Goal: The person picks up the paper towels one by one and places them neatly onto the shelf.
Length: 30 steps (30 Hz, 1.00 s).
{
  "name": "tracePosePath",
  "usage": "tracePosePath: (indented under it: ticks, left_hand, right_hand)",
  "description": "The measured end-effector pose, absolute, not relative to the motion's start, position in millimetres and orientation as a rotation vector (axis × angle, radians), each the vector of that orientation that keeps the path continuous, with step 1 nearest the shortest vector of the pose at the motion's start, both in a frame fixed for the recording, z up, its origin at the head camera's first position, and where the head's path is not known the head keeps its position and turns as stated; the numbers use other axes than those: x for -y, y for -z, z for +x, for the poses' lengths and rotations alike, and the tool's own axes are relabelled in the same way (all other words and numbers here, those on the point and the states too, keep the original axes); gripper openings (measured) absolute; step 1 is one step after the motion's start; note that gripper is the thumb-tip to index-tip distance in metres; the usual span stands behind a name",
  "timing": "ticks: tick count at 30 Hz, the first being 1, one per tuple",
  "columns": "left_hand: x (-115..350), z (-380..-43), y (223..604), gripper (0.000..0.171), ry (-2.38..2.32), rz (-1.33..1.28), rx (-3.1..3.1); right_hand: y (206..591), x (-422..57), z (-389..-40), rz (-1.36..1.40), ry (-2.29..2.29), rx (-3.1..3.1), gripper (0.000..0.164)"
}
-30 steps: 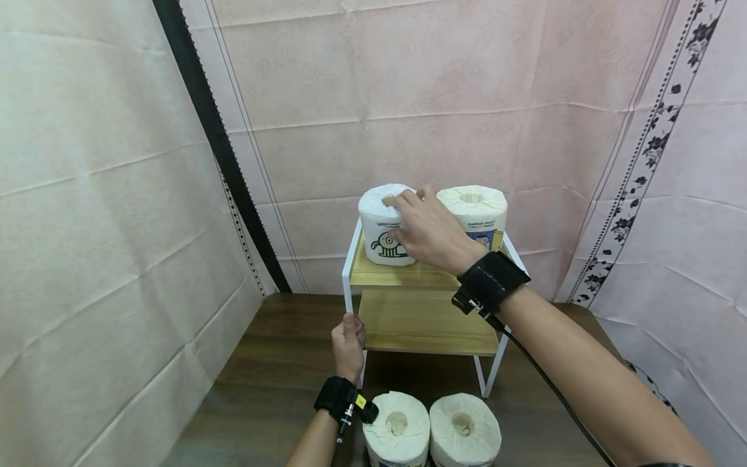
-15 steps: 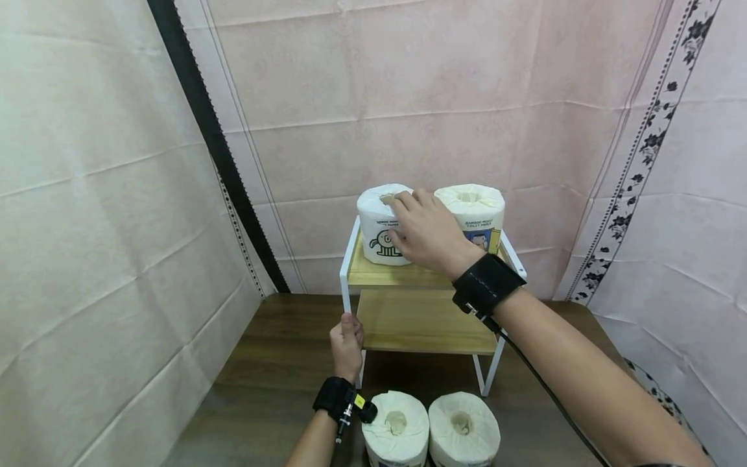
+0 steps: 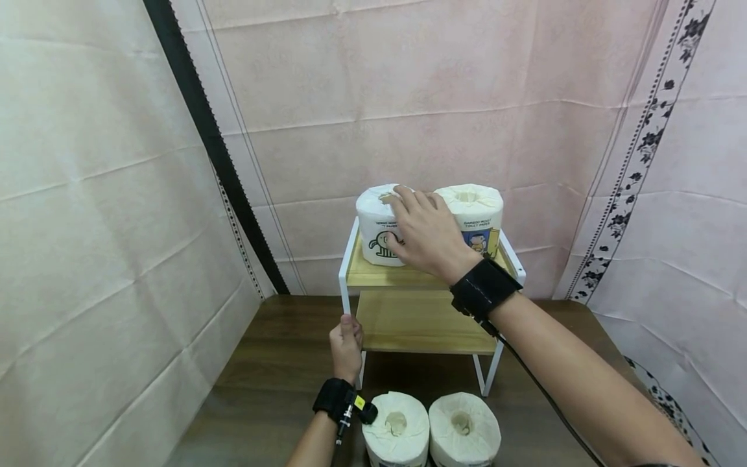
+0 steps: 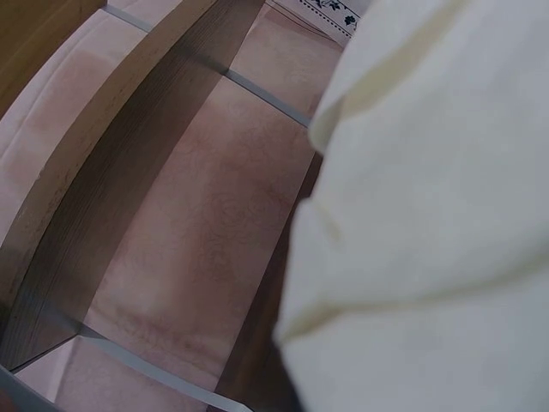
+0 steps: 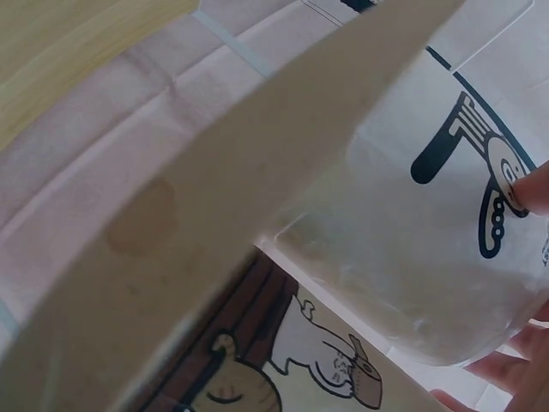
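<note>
In the head view a white wrapped toilet roll with a cartoon figure stands on the upper left of a two-tier rack. My right hand grips this roll, its thumb against the printed front and its fingers over the top and right side. The right wrist view has the thumb touching the cartoon print. A second toilet roll stands just to the right, partly covered by the hand. Lower down, my left hand holds the rack's white left leg. That hand is not clearly visible in the left wrist view.
Two more wrapped rolls, a left one and a right one, stand side by side on the dark wooden table before the rack. A lower wooden shelf spans the rack. Pinkish curtains surround the table.
The right hand's fingers have settled lower and flatter over the roll, with slight arm motion. The left hand keeps its hold on the leg. The head view has shifted slightly.
</note>
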State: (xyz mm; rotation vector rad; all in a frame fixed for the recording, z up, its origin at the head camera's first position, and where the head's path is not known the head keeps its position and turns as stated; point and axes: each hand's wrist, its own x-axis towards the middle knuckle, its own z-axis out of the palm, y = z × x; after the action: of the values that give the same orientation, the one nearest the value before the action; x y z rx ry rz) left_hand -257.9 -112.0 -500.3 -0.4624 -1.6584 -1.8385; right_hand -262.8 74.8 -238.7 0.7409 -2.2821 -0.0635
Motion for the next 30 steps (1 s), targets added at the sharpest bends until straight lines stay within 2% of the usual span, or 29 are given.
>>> tracePosePath:
  ticks: [14,22,30]
  left_hand:
    - [111.2,-258.3,499.2,0.051,1.854,-0.453,1.664]
    - [114.1,-257.7,499.4,0.048,1.863,-0.465,1.658]
    - [114.2,-257.5,500.5,0.047,1.859,-0.515,1.645]
  right_hand:
    - [245.8,-87.5,-248.7,0.665,0.026,2.178,0.076]
    - [246.0,-94.8,-229.7,0.708,-0.136,2.059,0.058]
    - [262.9,-106.2,-214.2,0.748,-0.277,1.943,0.049]
